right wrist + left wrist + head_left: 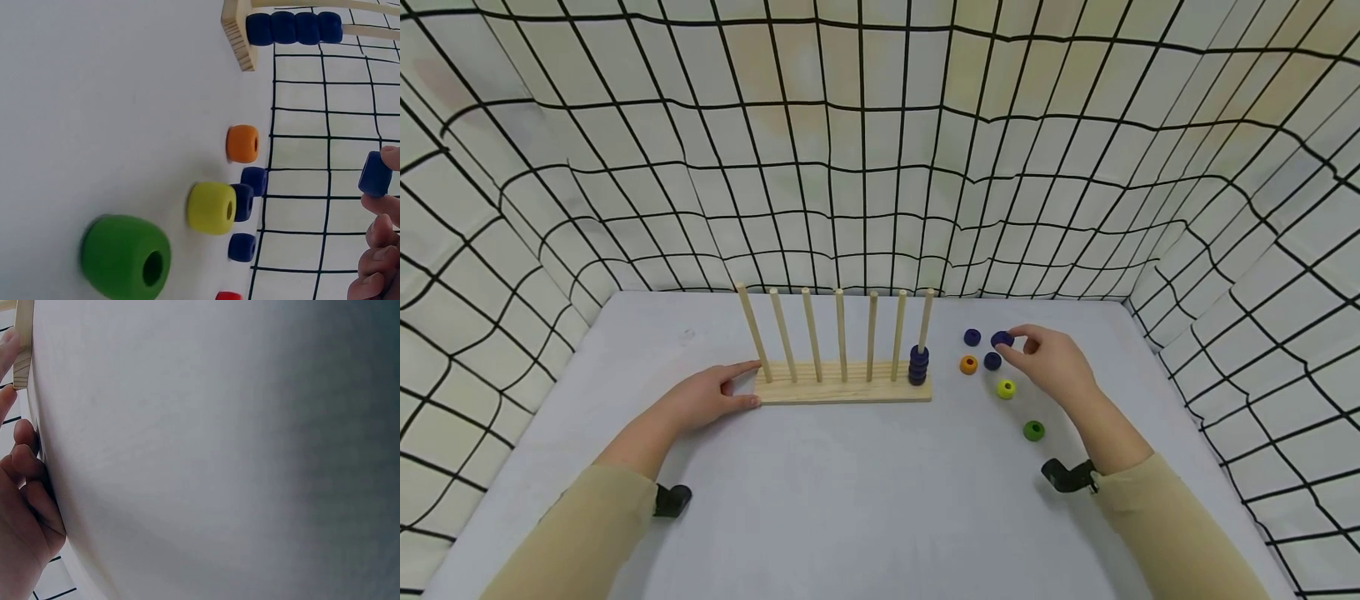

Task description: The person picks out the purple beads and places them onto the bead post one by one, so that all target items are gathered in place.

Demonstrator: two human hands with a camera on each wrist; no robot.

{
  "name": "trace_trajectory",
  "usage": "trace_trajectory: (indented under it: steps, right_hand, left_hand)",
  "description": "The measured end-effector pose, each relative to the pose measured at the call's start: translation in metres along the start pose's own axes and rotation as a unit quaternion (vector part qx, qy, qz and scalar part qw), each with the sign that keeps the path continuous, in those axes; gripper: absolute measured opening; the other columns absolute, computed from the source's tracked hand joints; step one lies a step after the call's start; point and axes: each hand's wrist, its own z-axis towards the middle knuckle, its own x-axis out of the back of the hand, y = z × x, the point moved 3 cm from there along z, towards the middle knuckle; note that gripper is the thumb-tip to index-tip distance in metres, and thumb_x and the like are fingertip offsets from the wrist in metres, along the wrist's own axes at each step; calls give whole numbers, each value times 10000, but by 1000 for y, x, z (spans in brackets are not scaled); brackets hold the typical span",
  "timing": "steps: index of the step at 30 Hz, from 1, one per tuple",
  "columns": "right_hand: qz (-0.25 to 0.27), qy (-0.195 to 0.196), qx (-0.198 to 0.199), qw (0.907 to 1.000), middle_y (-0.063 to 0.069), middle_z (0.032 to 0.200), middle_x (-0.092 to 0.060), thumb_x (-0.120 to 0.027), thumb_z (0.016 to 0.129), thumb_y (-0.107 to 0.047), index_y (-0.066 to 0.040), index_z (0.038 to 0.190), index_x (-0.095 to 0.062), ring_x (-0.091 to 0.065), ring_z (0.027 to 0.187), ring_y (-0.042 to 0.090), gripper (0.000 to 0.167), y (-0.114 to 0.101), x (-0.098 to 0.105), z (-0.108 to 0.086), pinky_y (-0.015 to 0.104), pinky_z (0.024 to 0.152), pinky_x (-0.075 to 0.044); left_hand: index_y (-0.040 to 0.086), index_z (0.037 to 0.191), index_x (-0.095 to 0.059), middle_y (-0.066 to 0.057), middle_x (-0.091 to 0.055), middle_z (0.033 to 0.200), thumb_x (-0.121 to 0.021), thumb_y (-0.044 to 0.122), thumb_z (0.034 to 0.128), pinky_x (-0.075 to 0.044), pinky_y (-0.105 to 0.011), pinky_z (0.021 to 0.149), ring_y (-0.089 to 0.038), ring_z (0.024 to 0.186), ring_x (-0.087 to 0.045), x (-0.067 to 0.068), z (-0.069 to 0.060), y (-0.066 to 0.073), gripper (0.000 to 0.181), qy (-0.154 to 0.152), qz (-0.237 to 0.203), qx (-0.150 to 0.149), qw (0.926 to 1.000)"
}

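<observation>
A wooden base (842,392) with several upright pegs stands on the white table, and several dark blue beads (918,367) are stacked on its rightmost peg. At the base's left end, my left hand (703,396) grips it between thumb and index finger; the left wrist view shows the other fingers of this hand (28,487) curled beside the wood (24,347). To the right of the base, my right hand (1052,362) pinches a blue bead (1002,339) between thumb and index finger. The right wrist view shows this bead (375,174) raised off the table.
Near my right hand lie blue beads (972,337), an orange bead (968,364), a yellow bead (1006,389) and a green bead (1033,431). Part of a red bead (229,295) shows in the right wrist view. Black netting (865,167) surrounds the table's back and sides.
</observation>
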Motion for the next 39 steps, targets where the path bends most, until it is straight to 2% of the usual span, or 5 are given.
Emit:
trace_trajectory:
  steps: [5, 18, 30, 39]
  right_hand:
    - [34, 111, 113, 9999, 75, 901, -570, -649, 936, -457, -134, 1286, -642, -491, 762, 244, 476, -11, 5, 1, 348, 615, -391]
    - [107, 219, 210, 9995, 58, 878, -563, -629, 934, -514, -156, 1297, -640, -493, 762, 236, 509, -35, 18, -1, 348, 616, -399]
    - [331, 270, 275, 9987, 58, 877, -555, -632, 936, -504, -167, 1313, -634, -495, 748, 234, 505, -57, 20, -1, 349, 606, -390]
    - [587, 449, 323, 9967, 59, 875, -549, -647, 933, -497, -186, 1297, -645, -486, 773, 236, 479, -70, 23, -1, 351, 635, -389]
  left_hand:
    - [205, 1537, -393, -47, -445, 793, -680, 599, 861, -312, -361, 636, -192, 700, -402, 0, 1, -2, 833, 8, 19, -8, 10000]
    - [188, 1534, -396, -47, -432, 794, -679, 575, 874, -307, -365, 649, -191, 707, -393, 2, -3, 5, 816, 8, -22, -45, 10000]
    - [179, 1532, -400, -48, -432, 794, -677, 594, 865, -307, -364, 641, -193, 708, -397, 2, -2, 4, 833, 4, 1, -43, 10000]
    - [184, 1531, -401, -47, -434, 792, -678, 595, 864, -306, -362, 636, -193, 708, -399, 1, -1, 3, 832, -15, -38, -11, 10000]
